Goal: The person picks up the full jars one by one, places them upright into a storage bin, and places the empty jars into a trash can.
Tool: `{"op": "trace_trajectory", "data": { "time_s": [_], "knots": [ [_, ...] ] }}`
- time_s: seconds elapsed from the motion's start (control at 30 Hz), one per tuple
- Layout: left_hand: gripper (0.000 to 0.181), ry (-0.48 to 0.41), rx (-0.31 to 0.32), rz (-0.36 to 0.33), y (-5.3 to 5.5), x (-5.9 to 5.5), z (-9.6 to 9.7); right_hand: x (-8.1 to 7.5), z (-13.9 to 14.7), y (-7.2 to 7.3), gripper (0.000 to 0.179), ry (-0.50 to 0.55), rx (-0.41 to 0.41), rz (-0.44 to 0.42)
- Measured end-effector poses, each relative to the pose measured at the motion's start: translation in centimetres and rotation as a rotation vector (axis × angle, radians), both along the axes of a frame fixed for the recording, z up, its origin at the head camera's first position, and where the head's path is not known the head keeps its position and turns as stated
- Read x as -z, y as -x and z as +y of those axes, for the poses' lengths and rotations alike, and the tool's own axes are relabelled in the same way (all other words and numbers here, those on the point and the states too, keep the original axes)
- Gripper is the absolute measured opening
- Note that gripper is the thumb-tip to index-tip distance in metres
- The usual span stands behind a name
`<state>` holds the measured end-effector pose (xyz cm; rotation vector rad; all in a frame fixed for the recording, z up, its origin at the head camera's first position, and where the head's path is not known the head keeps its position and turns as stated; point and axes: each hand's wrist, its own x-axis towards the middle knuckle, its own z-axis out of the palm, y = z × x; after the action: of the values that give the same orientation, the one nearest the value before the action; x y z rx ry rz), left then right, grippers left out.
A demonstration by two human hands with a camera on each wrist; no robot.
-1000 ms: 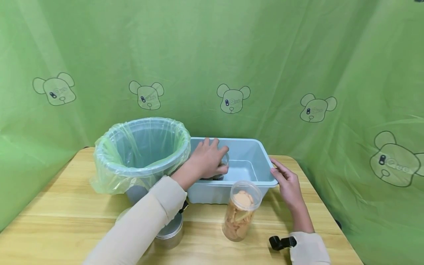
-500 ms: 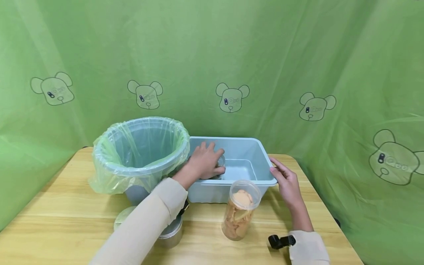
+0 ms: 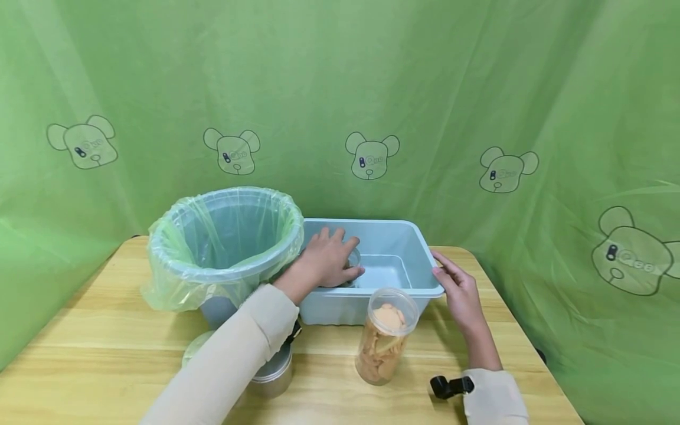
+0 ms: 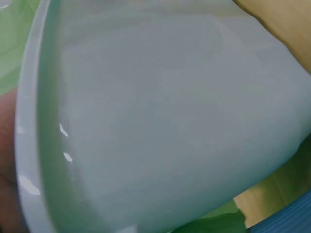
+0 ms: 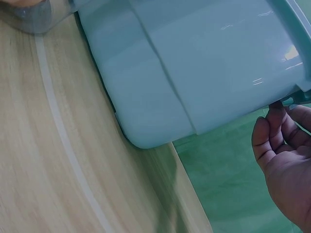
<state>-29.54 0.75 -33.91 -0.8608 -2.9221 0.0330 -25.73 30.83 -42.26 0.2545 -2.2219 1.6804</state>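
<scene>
Inside the left part of a light blue plastic tub (image 3: 379, 304), my left hand (image 3: 330, 260) reaches down with its fingers spread round a clear jar (image 3: 354, 260). The hand covers most of that jar, and only a piece of its round rim shows. At the tub's right end, my right hand (image 3: 464, 295) pinches the rim between thumb and fingers; the right wrist view shows this hand (image 5: 289, 160) from below, fingertips at the tub's rim. In the left wrist view the tub's outer wall (image 4: 160, 111) fills most of the picture.
A clear jar of orange-tan pieces (image 3: 381, 354) stands before the tub. To the left is a bin with a green liner bag (image 3: 180, 283). A silver-topped jar (image 3: 273, 378) and a pale lid (image 3: 196, 345) sit partly behind my left sleeve. Green curtain (image 3: 451, 88) surrounds the wooden table (image 3: 79, 354).
My left hand has sunk lower into the tub with the clear jar and shifted slightly left, then stayed nearly still. My right hand keeps its place on the rim.
</scene>
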Motion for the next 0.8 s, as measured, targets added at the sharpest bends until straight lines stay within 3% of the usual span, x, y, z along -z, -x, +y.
{"op": "trace_trajectory", "data": {
  "time_s": [0.33, 0.8],
  "knots": [
    [0.065, 0.022, 0.071, 0.075, -1.3, -1.7, 0.4, -0.1, -0.1, 0.1, 0.048, -0.001, -0.002, -0.005],
    [0.062, 0.077, 0.219, 0.184, -5.5, -3.5, 1.0, -0.2, -0.1, -0.3, 0.048, 0.001, 0.015, -0.005]
  ]
}}
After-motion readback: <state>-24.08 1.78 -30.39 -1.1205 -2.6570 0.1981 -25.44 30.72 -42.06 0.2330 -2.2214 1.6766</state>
